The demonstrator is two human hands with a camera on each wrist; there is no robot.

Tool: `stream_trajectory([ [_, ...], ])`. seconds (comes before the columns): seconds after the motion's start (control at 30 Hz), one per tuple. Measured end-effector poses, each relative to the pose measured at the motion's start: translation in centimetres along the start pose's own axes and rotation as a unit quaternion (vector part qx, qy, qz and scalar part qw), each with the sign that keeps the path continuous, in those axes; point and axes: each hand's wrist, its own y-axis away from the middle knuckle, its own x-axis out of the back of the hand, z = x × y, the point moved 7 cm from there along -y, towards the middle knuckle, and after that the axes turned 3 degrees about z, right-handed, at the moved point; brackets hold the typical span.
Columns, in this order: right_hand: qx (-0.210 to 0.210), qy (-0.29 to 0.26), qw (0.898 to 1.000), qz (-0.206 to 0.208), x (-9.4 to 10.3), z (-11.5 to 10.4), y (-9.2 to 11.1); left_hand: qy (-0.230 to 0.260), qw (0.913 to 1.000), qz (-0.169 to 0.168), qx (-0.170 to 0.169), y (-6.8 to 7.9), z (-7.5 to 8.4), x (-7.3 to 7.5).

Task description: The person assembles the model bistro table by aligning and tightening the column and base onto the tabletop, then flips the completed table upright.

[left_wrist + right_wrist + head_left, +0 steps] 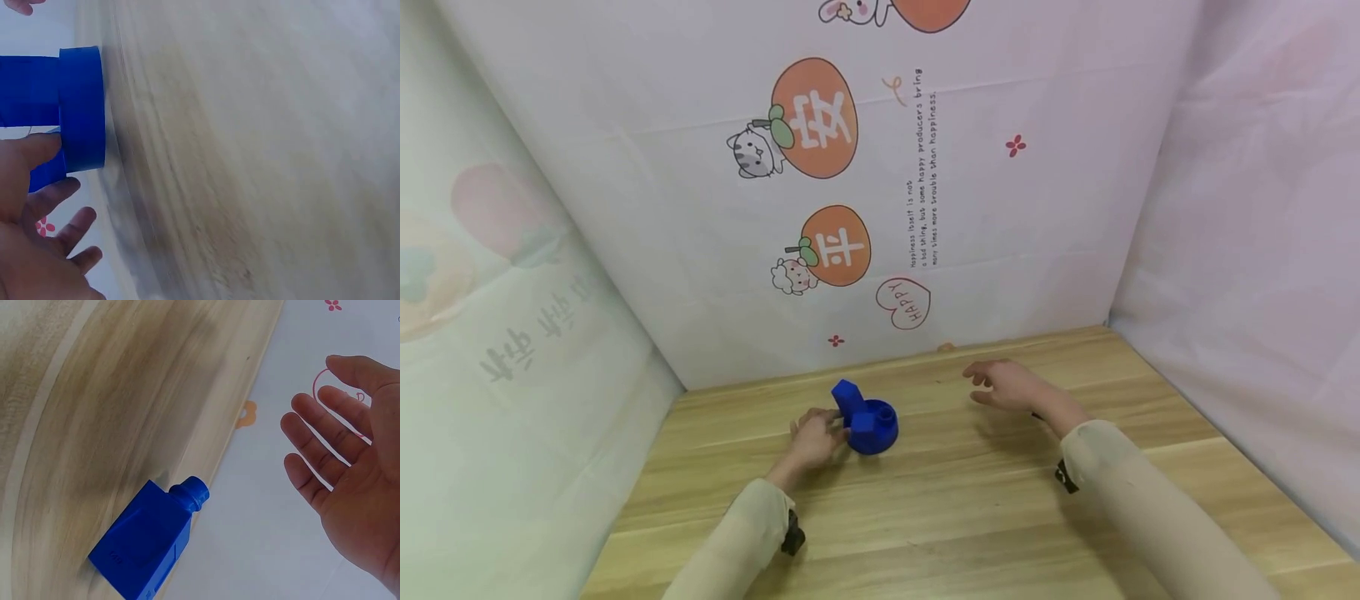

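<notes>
A blue round base (884, 442) with two block-shaped uprights and a small round stub is on the wooden table (925, 517). Its side shows as a thick disc (84, 109) in the left wrist view. From the left, my left hand (816, 437) pinches an upright between thumb and index finger, the other fingers spread; part of the grip is hidden. My right hand (1011, 386) hovers to the right, fingers loosely bent, holding nothing. Below its palm (369, 512) in the right wrist view is a blue bottle-shaped block (147, 540) with a round neck, not seen in the head view.
A white printed cloth (970, 208) rises along the table's back edge. More cloth hangs at the left (490, 417) and right (1247, 292) sides. Bare wood lies between my hands and in front of the blue base.
</notes>
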Motion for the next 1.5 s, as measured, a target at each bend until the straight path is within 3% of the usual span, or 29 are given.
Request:
stream_trajectory([
  [0.43, 0.004, -0.004, 1.0, 0.003, -0.1, 0.2, 0.2, -0.006, 0.9992, 0.037, -0.011, -0.4, -0.1, 0.3],
  [0.7, -0.007, -0.011, 1.0, 0.006, -0.3, 0.6, 0.2, -0.003, 0.9993, 0.026, -0.028, -0.3, -0.3, 0.4],
  [1.0, -0.018, -0.018, 1.0, -0.004, -0.8, 0.4, 0.0, -0.09, 0.9955, -0.029, -0.003, 0.6, 0.0, -0.5],
  [1.27, -0.019, -0.018, 1.0, -0.001, -0.6, 0.9, 0.4, -0.095, 0.9951, -0.027, -0.009, 0.6, 0.5, -1.1],
  [1.5, -0.009, -0.013, 1.0, 0.016, 0.5, 2.0, 1.2, -0.057, 0.9982, -0.006, -0.019, 0.3, 0.5, -1.0],
])
